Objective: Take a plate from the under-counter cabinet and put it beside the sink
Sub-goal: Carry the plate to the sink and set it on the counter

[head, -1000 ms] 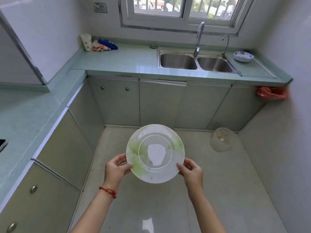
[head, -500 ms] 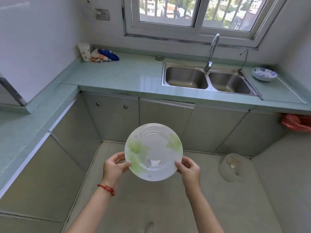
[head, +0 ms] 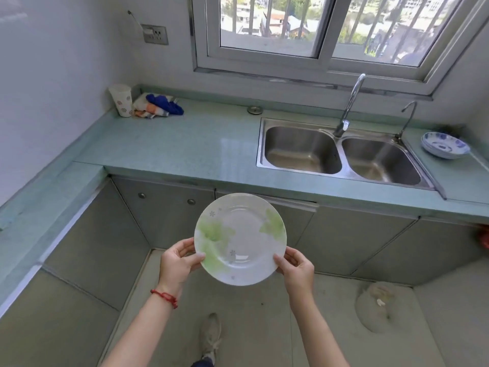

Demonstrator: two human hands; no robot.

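I hold a white plate with green leaf print in front of me, face up and level, above the floor and in front of the grey under-counter cabinet doors. My left hand grips its left rim and my right hand grips its right rim. The steel double sink is set in the pale green counter, beyond the plate and to its right. All cabinet doors look closed.
A stack of blue-patterned bowls sits right of the sink. A cup and cloths lie at the counter's back left corner. A translucent bag lies on the floor at right. Two taps rise behind the sink.
The view has risen and moved closer to the counter. The plate stays held in both hands and now sits nearer the counter's front edge.
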